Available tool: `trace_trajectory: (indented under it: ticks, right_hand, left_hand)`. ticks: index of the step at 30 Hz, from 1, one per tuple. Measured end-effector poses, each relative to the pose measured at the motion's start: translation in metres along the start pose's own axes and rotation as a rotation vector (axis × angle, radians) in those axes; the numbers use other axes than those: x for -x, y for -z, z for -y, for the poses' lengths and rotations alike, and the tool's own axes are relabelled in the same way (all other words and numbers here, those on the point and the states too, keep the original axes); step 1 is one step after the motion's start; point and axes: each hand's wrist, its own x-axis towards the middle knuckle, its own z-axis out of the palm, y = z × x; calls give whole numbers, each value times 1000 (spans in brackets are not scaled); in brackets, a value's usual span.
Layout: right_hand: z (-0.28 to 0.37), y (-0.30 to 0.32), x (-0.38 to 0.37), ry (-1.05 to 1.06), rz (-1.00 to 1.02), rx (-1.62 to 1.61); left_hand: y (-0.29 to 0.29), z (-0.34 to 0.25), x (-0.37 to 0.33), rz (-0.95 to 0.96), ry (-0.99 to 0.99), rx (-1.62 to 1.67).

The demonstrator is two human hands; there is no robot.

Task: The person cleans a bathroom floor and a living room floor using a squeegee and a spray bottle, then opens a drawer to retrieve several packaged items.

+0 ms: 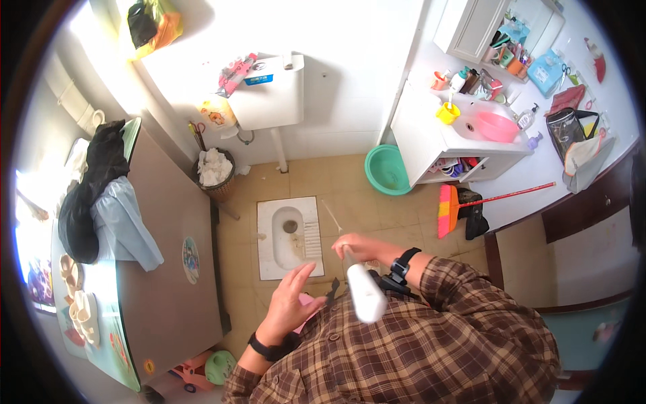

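Observation:
My right hand (358,248) grips a white plastic handle (365,289) whose thin shaft (332,215) points down toward the floor. The handle's thick end rises toward the camera in front of my plaid shirt. My left hand (293,296) is open, fingers spread, palm turned toward the handle, holding nothing. Below both hands lies a white squat toilet pan (290,236) set in the tan tiled floor. Each wrist wears a black band.
A white cistern (269,91) hangs on the wall above the pan, a full waste basket (215,172) beside it. A green basin (387,170), a white sink cabinet (431,145) and a red-handled broom (451,205) stand right. A brown door (168,269) is at left.

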Motion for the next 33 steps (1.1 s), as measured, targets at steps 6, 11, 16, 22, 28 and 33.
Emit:
trace_trajectory:
  ticks: [6, 11, 16, 22, 28, 33]
  right_hand:
    - [3, 1, -29, -155, 163, 114]
    - [-50, 59, 0, -68, -160, 251]
    - [-74, 152, 96, -755, 16, 178]
    - [-126, 206, 319, -892, -337, 312]
    - [-86, 206, 373, -1322, -590, 11]
    - [-65, 191, 389, -1424, -767, -173]
  left_hand:
    - [-27, -34, -69, 38, -270, 43]
    - [-60, -10, -131, -60, -49, 168]
    - [-47, 36, -188, -385, 108, 354]
    - [-47, 76, -271, -550, 164, 370]
    - [-28, 100, -321, -606, 207, 310]
    - [-7, 133, -367, -606, 240, 246]
